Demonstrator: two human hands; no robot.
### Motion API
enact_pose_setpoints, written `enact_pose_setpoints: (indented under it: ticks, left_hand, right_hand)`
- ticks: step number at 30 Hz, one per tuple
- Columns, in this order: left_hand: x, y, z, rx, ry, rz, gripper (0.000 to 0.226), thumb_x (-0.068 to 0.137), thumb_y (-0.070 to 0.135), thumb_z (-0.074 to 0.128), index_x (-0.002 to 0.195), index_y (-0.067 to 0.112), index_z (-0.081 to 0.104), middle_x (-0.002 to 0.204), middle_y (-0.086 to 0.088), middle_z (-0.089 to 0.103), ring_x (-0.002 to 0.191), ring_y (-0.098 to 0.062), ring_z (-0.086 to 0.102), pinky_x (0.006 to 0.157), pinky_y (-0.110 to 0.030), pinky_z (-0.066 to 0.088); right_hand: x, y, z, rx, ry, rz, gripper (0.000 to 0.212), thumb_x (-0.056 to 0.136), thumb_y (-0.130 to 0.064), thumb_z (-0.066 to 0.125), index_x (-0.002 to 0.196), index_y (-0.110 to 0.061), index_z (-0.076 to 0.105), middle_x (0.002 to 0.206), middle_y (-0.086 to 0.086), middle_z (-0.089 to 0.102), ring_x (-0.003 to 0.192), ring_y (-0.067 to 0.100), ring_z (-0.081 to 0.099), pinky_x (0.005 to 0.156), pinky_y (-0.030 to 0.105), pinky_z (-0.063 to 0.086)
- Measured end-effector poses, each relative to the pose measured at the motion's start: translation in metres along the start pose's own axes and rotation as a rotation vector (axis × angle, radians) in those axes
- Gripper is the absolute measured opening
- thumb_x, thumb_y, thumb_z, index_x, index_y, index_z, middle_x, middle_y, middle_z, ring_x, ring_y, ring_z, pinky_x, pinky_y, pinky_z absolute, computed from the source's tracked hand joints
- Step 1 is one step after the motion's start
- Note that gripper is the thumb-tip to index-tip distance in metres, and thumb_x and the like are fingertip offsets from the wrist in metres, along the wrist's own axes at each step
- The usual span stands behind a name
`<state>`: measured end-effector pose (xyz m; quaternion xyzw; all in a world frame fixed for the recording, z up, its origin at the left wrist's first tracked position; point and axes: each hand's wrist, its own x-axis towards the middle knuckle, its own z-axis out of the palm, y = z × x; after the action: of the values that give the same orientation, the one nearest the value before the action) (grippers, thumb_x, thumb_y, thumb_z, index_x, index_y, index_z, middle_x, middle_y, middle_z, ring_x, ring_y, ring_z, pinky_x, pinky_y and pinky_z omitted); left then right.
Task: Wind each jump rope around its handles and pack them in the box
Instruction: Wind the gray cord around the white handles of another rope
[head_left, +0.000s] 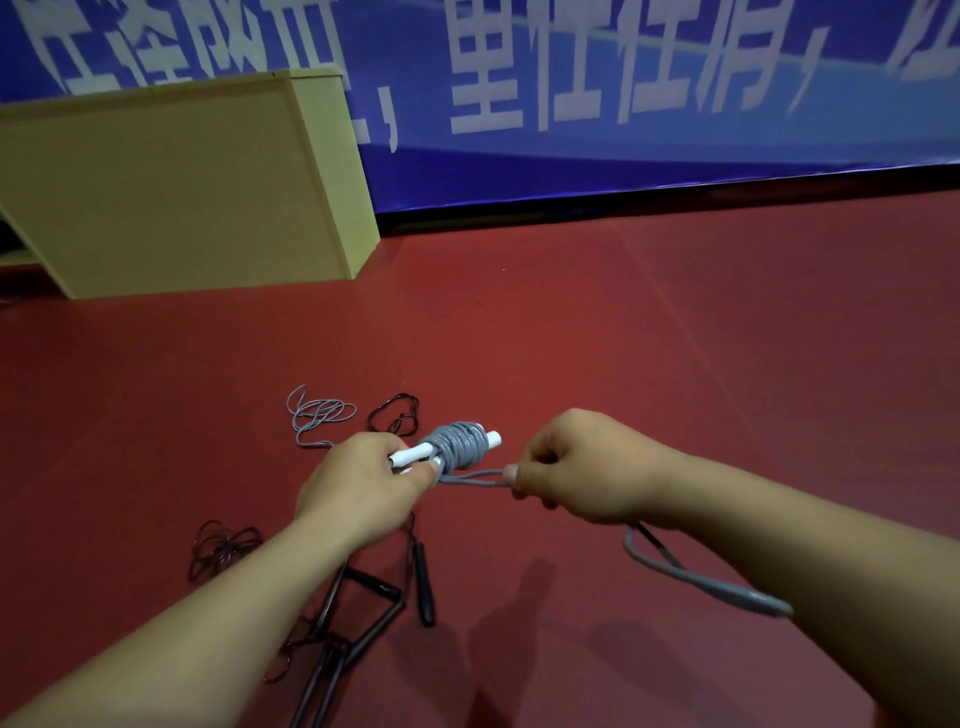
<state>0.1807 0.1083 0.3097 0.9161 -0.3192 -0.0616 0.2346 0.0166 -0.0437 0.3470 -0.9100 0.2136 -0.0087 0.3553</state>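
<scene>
Fingers of left hand (363, 488) curled round white handles (415, 455), held above the floor; right hand (582, 467) pinching grey rope (462, 447); winding step nearly done; next: wrap remaining loop, tuck end; box not seen.

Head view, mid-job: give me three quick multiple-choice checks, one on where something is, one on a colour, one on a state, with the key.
1. Where do the black handles lie?
A. on the red floor, below the left hand
B. on top of the yellow cabinet
C. in the right hand

2. What colour is the cord coiled round the white handles?
A. black
B. grey
C. red

3. What is the right hand doing?
A. resting flat on the floor
B. hanging idle
C. pinching the grey cord

Key: 1 A, they rest on the floor under the left hand; 2 B, the coil is grey; 3 C, its fingers close on the cord's free run beside the coil.
</scene>
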Motion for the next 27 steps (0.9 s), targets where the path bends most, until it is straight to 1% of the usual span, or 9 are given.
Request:
enact_pose_setpoints:
  ticks: [3, 5, 8, 11, 14, 17, 21, 24, 27]
  left_hand:
    - [-0.004, 0.002, 0.001, 0.112, -0.012, 0.075, 0.032, 0.081, 0.055, 0.064, 0.075, 0.024, 0.064, 0.062, 0.005, 0.061, 0.065, -0.017, 0.061, 0.054, -0.027, 0.039]
    - [-0.007, 0.004, 0.002, 0.169, -0.017, 0.137, 0.030, 0.081, 0.056, 0.064, 0.077, 0.026, 0.063, 0.064, 0.006, 0.060, 0.067, -0.017, 0.060, 0.056, -0.028, 0.040]
    - [-0.010, 0.006, 0.001, 0.185, -0.076, 0.276, 0.024, 0.081, 0.054, 0.063, 0.083, 0.030, 0.065, 0.067, 0.008, 0.061, 0.069, -0.017, 0.060, 0.061, -0.030, 0.045]
    - [-0.015, 0.014, -0.004, 0.205, -0.183, 0.431, 0.020, 0.084, 0.052, 0.062, 0.089, 0.033, 0.063, 0.070, 0.009, 0.061, 0.070, -0.014, 0.056, 0.065, -0.032, 0.045]
    - [-0.025, 0.027, -0.009, 0.226, -0.251, 0.533, 0.017, 0.086, 0.047, 0.062, 0.084, 0.030, 0.058, 0.066, 0.007, 0.055, 0.066, -0.013, 0.051, 0.063, -0.033, 0.042]
    - [-0.034, 0.036, -0.014, 0.198, -0.302, 0.565, 0.021, 0.087, 0.044, 0.063, 0.082, 0.025, 0.058, 0.062, 0.006, 0.051, 0.061, -0.010, 0.047, 0.061, -0.033, 0.039]
    - [-0.042, 0.040, -0.019, 0.134, -0.376, 0.549, 0.026, 0.088, 0.041, 0.065, 0.072, 0.024, 0.052, 0.058, 0.007, 0.048, 0.055, -0.008, 0.044, 0.055, -0.029, 0.033]
    - [-0.044, 0.039, -0.021, 0.070, -0.425, 0.535, 0.020, 0.088, 0.038, 0.066, 0.077, 0.023, 0.057, 0.060, 0.008, 0.051, 0.055, -0.006, 0.044, 0.057, -0.029, 0.035]
    - [-0.044, 0.038, -0.024, -0.086, -0.514, 0.519, 0.016, 0.089, 0.031, 0.066, 0.078, 0.021, 0.062, 0.057, 0.012, 0.049, 0.053, -0.005, 0.041, 0.055, -0.026, 0.034]
  right_hand:
    - [-0.001, 0.003, 0.000, 0.114, -0.048, 0.018, 0.030, 0.090, -0.033, 0.066, 0.079, -0.005, 0.069, 0.056, 0.003, 0.049, 0.043, 0.014, 0.045, 0.046, 0.023, 0.042]
    - [-0.002, 0.005, 0.000, 0.177, -0.049, 0.037, 0.025, 0.089, -0.026, 0.067, 0.079, -0.003, 0.067, 0.057, 0.002, 0.045, 0.048, 0.015, 0.043, 0.045, 0.023, 0.043]
    - [0.000, 0.010, -0.002, 0.226, 0.006, 0.058, 0.020, 0.091, -0.023, 0.065, 0.082, -0.005, 0.069, 0.062, 0.006, 0.049, 0.051, 0.016, 0.045, 0.043, 0.020, 0.041]
    - [0.003, 0.019, -0.006, 0.224, 0.100, 0.044, 0.020, 0.091, -0.027, 0.064, 0.083, -0.011, 0.072, 0.060, -0.002, 0.055, 0.048, 0.008, 0.046, 0.050, 0.023, 0.043]
    - [0.004, 0.025, -0.007, 0.196, 0.158, -0.005, 0.019, 0.091, -0.030, 0.066, 0.080, -0.016, 0.073, 0.055, -0.010, 0.057, 0.046, -0.001, 0.046, 0.054, 0.024, 0.046]
    - [0.003, 0.027, -0.007, 0.117, 0.162, -0.085, 0.016, 0.090, -0.032, 0.067, 0.080, -0.021, 0.073, 0.061, -0.009, 0.061, 0.049, -0.001, 0.047, 0.055, 0.020, 0.045]
    - [0.002, 0.024, -0.007, 0.146, 0.144, -0.188, 0.013, 0.090, -0.028, 0.068, 0.078, -0.030, 0.069, 0.054, -0.024, 0.058, 0.051, -0.008, 0.051, 0.052, 0.007, 0.040]
    - [0.003, 0.022, -0.005, 0.136, 0.146, -0.221, 0.011, 0.090, -0.029, 0.068, 0.079, -0.030, 0.068, 0.054, -0.029, 0.058, 0.052, -0.010, 0.052, 0.054, 0.007, 0.039]
    - [0.005, 0.024, -0.004, 0.147, 0.171, -0.204, 0.012, 0.086, -0.035, 0.071, 0.075, -0.029, 0.070, 0.053, -0.023, 0.059, 0.049, -0.007, 0.050, 0.053, 0.008, 0.037]
